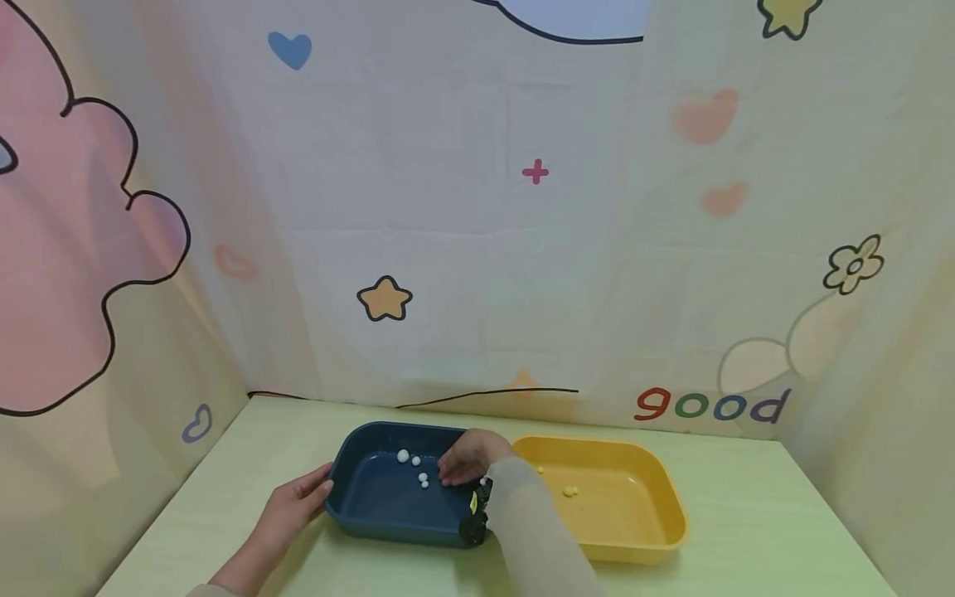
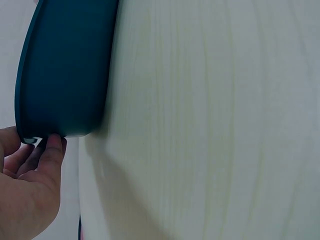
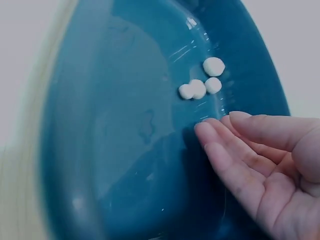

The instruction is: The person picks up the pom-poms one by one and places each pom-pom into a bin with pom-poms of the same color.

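A dark blue basin (image 1: 403,535) stands on the table, and its left rim is pinched by my left hand (image 1: 293,502) between thumb and fingers. In the left wrist view, the fingertips of my left hand (image 2: 32,180) meet the end wall of the basin (image 2: 67,70). Several small white balls (image 1: 403,456) lie on the basin's floor. My right hand (image 1: 464,458) reaches inside, just right of them, its fingers loosely bent. The right wrist view shows the white balls (image 3: 213,66) apart from the fingertips, and nothing visible in the right hand (image 3: 265,165).
Directly right of the blue basin stands a yellow basin (image 1: 627,543) holding a few small yellow pieces (image 1: 570,492). My right forearm crosses over its left side. Behind the pale green table (image 1: 753,514) hangs a printed curtain (image 1: 462,207).
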`<act>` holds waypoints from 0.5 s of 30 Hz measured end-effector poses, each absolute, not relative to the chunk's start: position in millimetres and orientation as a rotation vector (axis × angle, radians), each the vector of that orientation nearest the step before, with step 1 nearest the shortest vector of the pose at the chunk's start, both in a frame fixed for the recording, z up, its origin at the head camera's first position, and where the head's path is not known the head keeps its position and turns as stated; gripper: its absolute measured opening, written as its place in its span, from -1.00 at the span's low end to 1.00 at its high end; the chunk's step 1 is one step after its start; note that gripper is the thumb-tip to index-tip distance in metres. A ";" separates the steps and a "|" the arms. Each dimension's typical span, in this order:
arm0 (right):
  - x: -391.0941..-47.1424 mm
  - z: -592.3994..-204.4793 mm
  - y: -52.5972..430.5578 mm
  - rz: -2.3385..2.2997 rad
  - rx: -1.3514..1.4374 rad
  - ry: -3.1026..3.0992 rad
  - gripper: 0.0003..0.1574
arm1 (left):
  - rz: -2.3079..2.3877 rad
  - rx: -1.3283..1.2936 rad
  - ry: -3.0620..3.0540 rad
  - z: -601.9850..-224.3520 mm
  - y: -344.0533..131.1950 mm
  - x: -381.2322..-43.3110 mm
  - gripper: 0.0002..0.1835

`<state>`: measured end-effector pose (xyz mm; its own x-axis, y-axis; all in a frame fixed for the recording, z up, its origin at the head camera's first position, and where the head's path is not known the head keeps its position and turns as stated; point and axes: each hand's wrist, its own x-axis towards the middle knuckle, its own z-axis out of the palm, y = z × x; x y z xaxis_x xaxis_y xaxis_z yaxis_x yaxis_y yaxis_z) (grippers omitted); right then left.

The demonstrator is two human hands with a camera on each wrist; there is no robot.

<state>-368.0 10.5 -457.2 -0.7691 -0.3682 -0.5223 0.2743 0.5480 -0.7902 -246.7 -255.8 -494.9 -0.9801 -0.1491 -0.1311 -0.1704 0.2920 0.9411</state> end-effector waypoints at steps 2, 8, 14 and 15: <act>-367.7 -456.2 11.4 -1.284 -0.083 2.107 -0.74 | 1.827 -0.314 2.507 -495.2 -256.4 -246.7 -0.50; -367.9 -446.6 13.3 -1.367 -0.161 2.067 -0.70 | 1.825 -0.313 2.500 -494.9 -256.8 -247.0 -0.49; -364.1 -434.0 14.5 -1.386 -0.267 2.066 -0.63 | 1.818 -0.316 2.504 -494.1 -257.0 -246.5 -0.49; -362.9 -432.0 14.9 -1.394 -0.273 2.066 -0.62 | 1.820 -0.315 2.503 -494.2 -257.0 -246.4 -0.49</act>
<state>-362.9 14.9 -432.0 -0.7840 -0.4917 -0.3789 0.1674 0.4204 -0.8918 -246.4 -257.0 -494.2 -0.9791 -0.1447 -0.1430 -0.1806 0.2952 0.9382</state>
